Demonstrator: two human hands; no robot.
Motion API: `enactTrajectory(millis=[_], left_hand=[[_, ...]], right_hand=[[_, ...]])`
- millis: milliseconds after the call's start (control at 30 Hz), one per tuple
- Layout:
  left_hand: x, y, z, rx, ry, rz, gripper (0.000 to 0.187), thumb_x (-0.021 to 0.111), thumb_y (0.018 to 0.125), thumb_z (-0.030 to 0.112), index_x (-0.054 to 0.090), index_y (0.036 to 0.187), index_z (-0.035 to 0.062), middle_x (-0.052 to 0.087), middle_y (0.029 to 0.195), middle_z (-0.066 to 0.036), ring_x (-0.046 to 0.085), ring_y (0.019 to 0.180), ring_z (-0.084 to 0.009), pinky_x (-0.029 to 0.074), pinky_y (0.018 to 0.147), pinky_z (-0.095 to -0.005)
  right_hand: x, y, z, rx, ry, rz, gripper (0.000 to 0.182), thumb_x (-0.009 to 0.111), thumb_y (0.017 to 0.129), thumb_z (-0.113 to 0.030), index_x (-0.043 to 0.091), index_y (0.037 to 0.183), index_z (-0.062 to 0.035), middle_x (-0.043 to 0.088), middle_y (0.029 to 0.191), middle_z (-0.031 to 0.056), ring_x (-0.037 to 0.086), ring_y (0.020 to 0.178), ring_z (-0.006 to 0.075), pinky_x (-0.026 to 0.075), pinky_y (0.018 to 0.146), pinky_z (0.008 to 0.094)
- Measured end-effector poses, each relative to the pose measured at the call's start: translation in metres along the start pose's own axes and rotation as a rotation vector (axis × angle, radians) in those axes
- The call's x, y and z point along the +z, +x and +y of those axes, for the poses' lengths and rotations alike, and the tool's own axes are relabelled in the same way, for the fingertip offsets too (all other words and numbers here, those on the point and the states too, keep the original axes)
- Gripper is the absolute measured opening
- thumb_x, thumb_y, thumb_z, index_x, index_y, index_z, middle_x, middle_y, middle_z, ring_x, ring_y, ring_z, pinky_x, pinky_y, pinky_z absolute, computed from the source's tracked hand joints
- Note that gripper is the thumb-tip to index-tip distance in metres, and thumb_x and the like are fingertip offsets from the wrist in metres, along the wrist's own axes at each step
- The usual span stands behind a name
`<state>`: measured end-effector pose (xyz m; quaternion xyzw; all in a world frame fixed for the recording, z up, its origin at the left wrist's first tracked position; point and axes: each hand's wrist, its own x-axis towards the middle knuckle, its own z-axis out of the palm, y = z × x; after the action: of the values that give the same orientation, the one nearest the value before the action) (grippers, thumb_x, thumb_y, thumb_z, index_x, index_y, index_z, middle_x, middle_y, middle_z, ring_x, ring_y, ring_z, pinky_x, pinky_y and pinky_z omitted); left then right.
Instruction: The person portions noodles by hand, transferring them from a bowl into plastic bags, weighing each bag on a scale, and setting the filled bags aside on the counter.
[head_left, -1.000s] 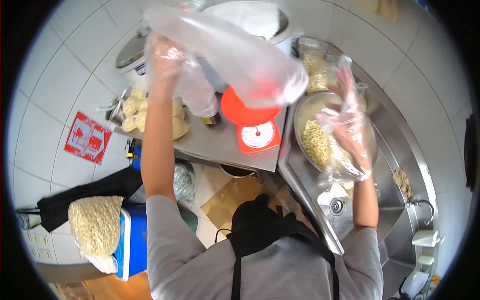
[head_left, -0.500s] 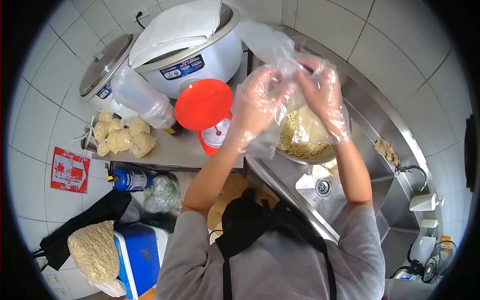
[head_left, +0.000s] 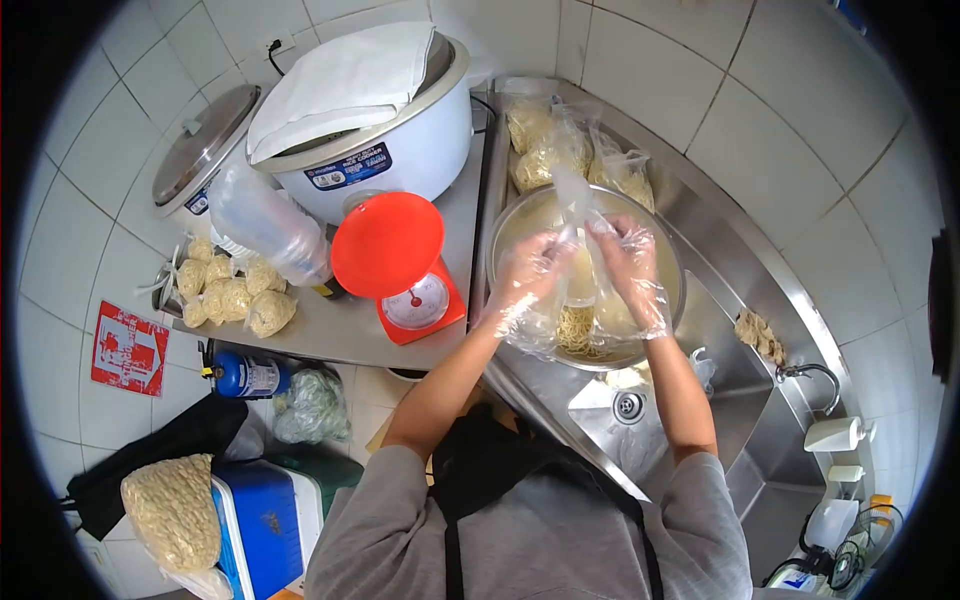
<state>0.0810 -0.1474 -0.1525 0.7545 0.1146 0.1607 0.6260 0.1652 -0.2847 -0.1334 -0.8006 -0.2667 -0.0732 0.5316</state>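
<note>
My left hand, in a loose clear plastic glove, pinches one side of a thin clear plastic bag. Opposite it, my right hand, gloved the same way, grips the other side with bent fingers. Both hands are over a wide metal bowl at the sink. Yellow noodles show in the bowl between my wrists, partly covered by the gloves and plastic. Just behind the bowl lie several clear bags of noodles.
A red kitchen scale stands left of the bowl, before a large rice cooker. Small knotted bags sit on the counter's left end. The sink drain and faucet are to the right.
Both hands have come lower and nearer each other's level with the plastic bag between them. The view has shifted, so the bowl's rim and the noodle bags behind it now show.
</note>
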Motion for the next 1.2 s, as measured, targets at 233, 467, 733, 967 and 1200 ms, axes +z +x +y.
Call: enactTrajectory(millis=[233,467,733,967,1200], left_hand=[[-0.015,0.003,0.010,-0.359,-0.849,-0.215,0.036,0.062,0.088,0.027,0.054,0.110,-0.0002,0.060,0.103,-0.005,0.058,0.093,-0.0147,0.047,0.084,-0.0289],[-0.027,0.038,-0.019,0.462,0.130,-0.115,0.028,0.055,0.078,-0.007,0.055,0.103,0.0073,0.044,0.086,-0.001,0.044,0.069,-0.0086,0.039,0.059,-0.0229],[-0.032,0.040,0.006,0.264,0.728,0.102,0.042,0.051,0.081,0.004,0.056,0.120,0.0168,0.053,0.122,-0.014,0.057,0.098,-0.0370,0.047,0.084,-0.0414],[-0.061,0.036,-0.020,0.559,0.946,0.077,0.046,0.054,0.081,0.004,0.055,0.124,0.0195,0.056,0.125,-0.009,0.057,0.105,-0.0293,0.047,0.090,-0.0368],[-0.075,0.042,0.019,0.483,0.684,0.067,0.050,0.056,0.081,0.007,0.051,0.129,0.0172,0.054,0.125,-0.013,0.057,0.106,-0.0314,0.049,0.083,-0.0373]], right_hand=[[-0.010,-0.010,0.050,-0.121,-0.126,-0.117,0.017,0.061,0.082,-0.013,0.065,0.091,0.0011,0.065,0.075,0.0086,0.059,0.068,0.0156,0.047,0.063,0.0311],[-0.022,-0.007,0.041,0.355,0.160,-0.225,0.025,0.056,0.083,-0.012,0.062,0.102,0.0035,0.063,0.076,0.0069,0.055,0.058,0.0106,0.045,0.052,0.0269],[0.014,-0.021,0.027,-0.075,-0.807,-0.783,0.065,0.059,0.085,-0.028,0.030,0.142,-0.0142,0.036,0.138,0.0263,0.037,0.128,0.0383,0.032,0.106,0.0424],[0.042,0.006,0.134,-0.147,-0.544,-0.761,0.053,0.067,0.074,-0.017,0.053,0.125,-0.0120,0.058,0.118,0.0212,0.061,0.102,0.0316,0.046,0.092,0.0381],[-0.066,0.069,-0.029,0.008,-0.248,-0.369,0.044,0.071,0.071,-0.015,0.060,0.111,-0.0018,0.066,0.102,0.0134,0.062,0.091,0.0202,0.048,0.085,0.0326]])
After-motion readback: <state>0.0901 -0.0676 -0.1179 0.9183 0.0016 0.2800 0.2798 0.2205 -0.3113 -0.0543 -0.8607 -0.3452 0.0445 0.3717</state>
